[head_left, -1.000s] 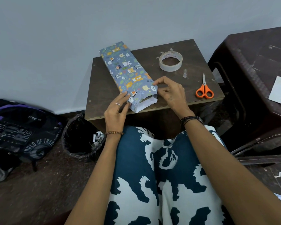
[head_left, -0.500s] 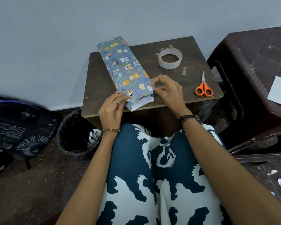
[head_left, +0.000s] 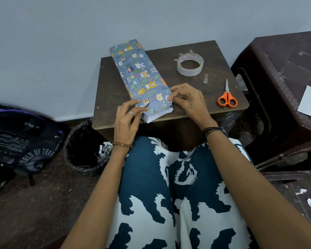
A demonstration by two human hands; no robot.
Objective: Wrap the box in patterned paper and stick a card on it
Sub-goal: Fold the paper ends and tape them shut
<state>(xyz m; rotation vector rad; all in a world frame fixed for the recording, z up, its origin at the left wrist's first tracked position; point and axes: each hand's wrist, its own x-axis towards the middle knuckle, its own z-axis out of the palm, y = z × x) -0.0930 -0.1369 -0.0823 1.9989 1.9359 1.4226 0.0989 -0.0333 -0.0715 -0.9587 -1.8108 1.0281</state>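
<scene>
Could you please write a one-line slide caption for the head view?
Both hands, left and right, fold paper at the near end of the wrapped box; tape roll and scissors alongside.

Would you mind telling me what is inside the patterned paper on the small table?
At the open near end of the patterned paper, only the paper's white inner side shows, between the left hand and right hand. The box itself is covered.

Both hands (head_left: 127, 119) (head_left: 188, 102) seemingly pinch the wrapped box's (head_left: 142, 78) near end.
</scene>
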